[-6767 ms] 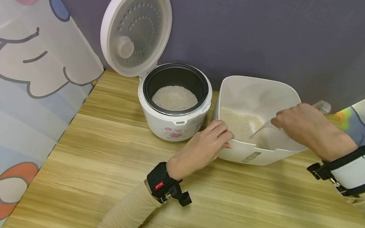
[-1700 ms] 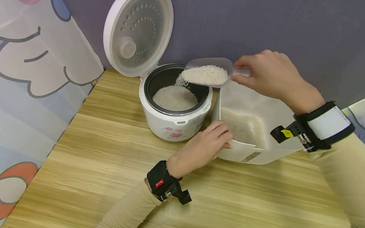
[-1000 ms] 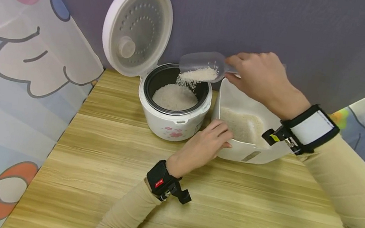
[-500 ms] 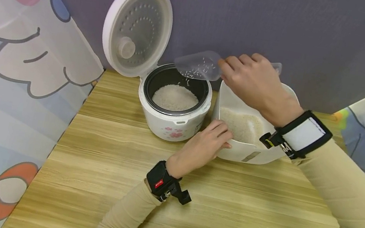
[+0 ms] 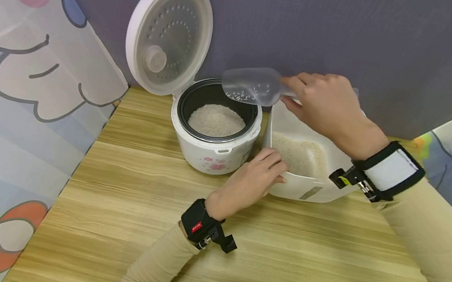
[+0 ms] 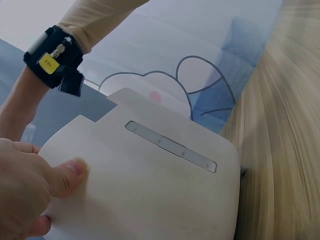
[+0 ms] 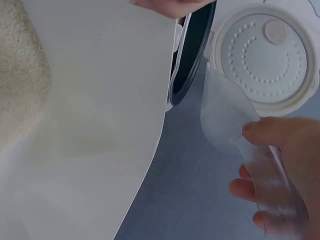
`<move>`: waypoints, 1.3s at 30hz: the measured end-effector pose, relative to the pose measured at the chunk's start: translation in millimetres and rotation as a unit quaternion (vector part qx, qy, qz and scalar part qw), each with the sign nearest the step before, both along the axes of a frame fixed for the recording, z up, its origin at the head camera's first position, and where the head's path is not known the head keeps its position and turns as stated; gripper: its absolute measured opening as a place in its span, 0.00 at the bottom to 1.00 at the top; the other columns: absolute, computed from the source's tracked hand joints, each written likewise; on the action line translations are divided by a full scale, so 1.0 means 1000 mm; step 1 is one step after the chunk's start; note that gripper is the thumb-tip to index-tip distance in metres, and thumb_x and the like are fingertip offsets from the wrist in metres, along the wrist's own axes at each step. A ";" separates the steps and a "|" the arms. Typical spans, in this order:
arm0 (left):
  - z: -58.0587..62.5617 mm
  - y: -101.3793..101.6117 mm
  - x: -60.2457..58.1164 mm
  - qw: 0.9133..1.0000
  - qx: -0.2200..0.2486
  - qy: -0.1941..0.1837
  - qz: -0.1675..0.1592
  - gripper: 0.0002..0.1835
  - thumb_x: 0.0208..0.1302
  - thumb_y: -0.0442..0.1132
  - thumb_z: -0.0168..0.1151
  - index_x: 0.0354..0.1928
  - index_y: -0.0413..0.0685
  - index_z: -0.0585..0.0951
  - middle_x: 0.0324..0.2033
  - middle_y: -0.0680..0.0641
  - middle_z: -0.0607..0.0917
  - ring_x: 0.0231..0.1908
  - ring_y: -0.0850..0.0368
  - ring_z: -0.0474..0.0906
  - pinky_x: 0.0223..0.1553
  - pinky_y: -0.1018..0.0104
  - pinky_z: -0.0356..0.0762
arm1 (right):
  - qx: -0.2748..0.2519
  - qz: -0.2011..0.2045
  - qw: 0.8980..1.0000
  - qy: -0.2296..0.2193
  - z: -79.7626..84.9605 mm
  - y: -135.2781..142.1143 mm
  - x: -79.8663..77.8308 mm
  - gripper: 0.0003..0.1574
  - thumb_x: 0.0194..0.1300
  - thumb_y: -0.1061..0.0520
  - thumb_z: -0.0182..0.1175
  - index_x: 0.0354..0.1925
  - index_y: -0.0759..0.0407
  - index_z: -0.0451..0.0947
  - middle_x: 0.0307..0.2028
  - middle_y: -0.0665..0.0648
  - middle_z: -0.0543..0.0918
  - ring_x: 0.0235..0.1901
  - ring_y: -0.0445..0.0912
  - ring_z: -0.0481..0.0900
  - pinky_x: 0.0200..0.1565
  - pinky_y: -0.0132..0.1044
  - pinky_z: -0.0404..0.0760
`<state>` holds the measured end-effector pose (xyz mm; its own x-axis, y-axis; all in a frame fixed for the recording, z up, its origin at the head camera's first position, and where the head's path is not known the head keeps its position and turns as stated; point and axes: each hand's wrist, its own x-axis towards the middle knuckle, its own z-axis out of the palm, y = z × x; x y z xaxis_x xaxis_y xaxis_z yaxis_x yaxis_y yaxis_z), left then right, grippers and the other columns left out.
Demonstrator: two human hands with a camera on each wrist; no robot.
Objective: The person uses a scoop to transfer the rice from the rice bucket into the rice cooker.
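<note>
My right hand (image 5: pixel 325 100) grips the handle of a clear plastic scoop (image 5: pixel 247 78), held over the back right rim of the rice cooker. Only a few grains cling inside it. The white rice cooker (image 5: pixel 193 153) stands with its lid (image 5: pixel 171 36) raised, and rice (image 5: pixel 217 121) covers the bottom of its dark inner pot. Beside it to the right is a white rice bin (image 5: pixel 290 184), with more rice (image 5: pixel 296 156) inside. My left hand (image 5: pixel 253 180) holds the bin's front left rim, the thumb (image 6: pixel 70 175) pressing on the outer wall in the left wrist view.
Cooker and bin rest on a wood-grain table (image 5: pixel 206 266), close against a dark grey backdrop (image 5: pixel 315 27). Cartoon-printed sheets (image 5: pixel 25 119) hang at the left and right. The bin wall bears a narrow level window (image 6: pixel 170 146).
The scoop went from the bin to the cooker and tipped its rice into the pot. Over the last half second it has drawn slightly right, nearly emptied. The left hand stays in place.
</note>
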<state>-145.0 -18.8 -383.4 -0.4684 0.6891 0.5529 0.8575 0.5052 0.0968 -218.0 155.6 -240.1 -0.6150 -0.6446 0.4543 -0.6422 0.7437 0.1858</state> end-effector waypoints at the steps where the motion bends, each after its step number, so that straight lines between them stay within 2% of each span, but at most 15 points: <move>1: 0.000 0.000 0.000 1.000 0.000 0.000 0.000 0.07 0.75 0.43 0.59 0.43 0.47 0.79 0.43 0.49 0.77 0.54 0.52 0.73 0.62 0.69 0.72 | -0.010 -0.009 1.000 -0.014 0.000 0.003 0.001 0.20 0.68 0.55 0.67 0.53 0.66 0.83 0.43 0.65 0.89 0.29 0.61 0.87 0.23 0.53 0.80; 6: 0.000 -0.002 0.000 1.000 0.001 0.004 -0.002 0.07 0.76 0.43 0.59 0.44 0.47 0.79 0.43 0.50 0.77 0.54 0.52 0.73 0.62 0.70 0.72 | -0.045 -0.063 0.993 -0.091 0.004 0.026 0.008 0.20 0.65 0.53 0.68 0.51 0.63 0.84 0.42 0.62 0.90 0.21 0.56 0.82 0.17 0.47 0.70; 10: -0.001 -0.002 0.000 1.000 -0.001 0.006 -0.002 0.06 0.76 0.42 0.59 0.45 0.47 0.79 0.42 0.50 0.77 0.53 0.52 0.73 0.61 0.70 0.72 | -0.049 -0.093 0.985 -0.139 0.003 0.053 0.012 0.19 0.64 0.52 0.69 0.51 0.59 0.85 0.32 0.58 0.90 0.19 0.48 0.77 0.18 0.42 0.67; 13: -0.001 -0.002 0.001 1.000 -0.001 0.004 -0.002 0.06 0.76 0.42 0.59 0.44 0.47 0.78 0.42 0.50 0.76 0.53 0.52 0.72 0.59 0.70 0.73 | -0.043 -0.116 0.978 -0.167 -0.001 0.077 0.016 0.20 0.63 0.50 0.69 0.50 0.58 0.86 0.28 0.57 0.88 0.21 0.48 0.79 0.20 0.42 0.69; 18: -0.001 -0.003 0.000 1.000 0.006 0.000 -0.006 0.07 0.76 0.42 0.59 0.44 0.47 0.79 0.41 0.50 0.76 0.52 0.53 0.72 0.56 0.71 0.75 | -0.045 -0.146 0.970 -0.188 -0.012 0.109 0.023 0.21 0.61 0.50 0.70 0.49 0.58 0.86 0.29 0.58 0.88 0.25 0.50 0.82 0.24 0.45 0.72; 22: -0.001 -0.005 -0.002 1.000 0.010 0.001 -0.009 0.06 0.76 0.42 0.59 0.44 0.48 0.80 0.41 0.50 0.77 0.52 0.53 0.73 0.55 0.72 0.75 | -0.044 -0.147 0.971 -0.183 -0.026 0.122 0.030 0.20 0.58 0.51 0.73 0.48 0.57 0.86 0.28 0.56 0.88 0.25 0.51 0.82 0.21 0.44 0.71; 26: -0.002 -0.007 -0.004 1.000 0.009 0.005 -0.015 0.05 0.75 0.41 0.60 0.43 0.49 0.81 0.41 0.51 0.78 0.53 0.53 0.73 0.58 0.71 0.73 | -0.028 -0.112 0.982 -0.149 -0.039 0.125 0.032 0.22 0.54 0.55 0.76 0.47 0.58 0.85 0.33 0.57 0.90 0.24 0.52 0.83 0.18 0.45 0.71; 28: -0.002 -0.007 -0.004 1.000 0.010 0.007 -0.018 0.05 0.75 0.41 0.60 0.43 0.49 0.81 0.41 0.51 0.79 0.53 0.54 0.74 0.59 0.71 0.72 | -0.012 -0.086 0.988 -0.125 -0.044 0.125 0.033 0.24 0.52 0.58 0.77 0.48 0.61 0.84 0.37 0.59 0.90 0.26 0.55 0.84 0.21 0.50 0.76; 31: -0.002 -0.008 -0.002 1.000 0.012 0.010 -0.025 0.04 0.74 0.40 0.60 0.42 0.49 0.81 0.41 0.52 0.81 0.53 0.54 0.74 0.60 0.71 0.72 | 0.018 -0.055 0.993 -0.100 -0.049 0.121 0.032 0.28 0.50 0.65 0.77 0.51 0.66 0.82 0.41 0.64 0.88 0.30 0.60 0.85 0.31 0.57 0.80; 35: -0.004 -0.012 0.003 0.999 0.013 0.025 -0.043 0.03 0.74 0.37 0.60 0.43 0.49 0.82 0.40 0.53 0.82 0.53 0.55 0.75 0.61 0.71 0.72 | 0.050 -0.039 0.993 -0.095 -0.055 0.113 0.031 0.31 0.50 0.70 0.75 0.54 0.70 0.80 0.42 0.69 0.84 0.38 0.65 0.84 0.40 0.59 0.80; 39: -0.007 -0.014 0.009 0.997 0.001 0.053 -0.049 0.05 0.72 0.32 0.60 0.43 0.49 0.83 0.40 0.53 0.84 0.53 0.56 0.76 0.71 0.66 0.66 | 0.049 -0.029 0.995 -0.077 -0.060 0.109 0.031 0.29 0.52 0.72 0.72 0.54 0.72 0.78 0.41 0.71 0.84 0.40 0.67 0.84 0.44 0.60 0.80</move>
<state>-136.2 -33.0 -390.6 -0.3378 0.7271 0.5977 0.9083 0.4182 0.0047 -187.3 264.8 -300.3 -0.7095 -0.6428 0.2887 -0.6256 0.7632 0.1619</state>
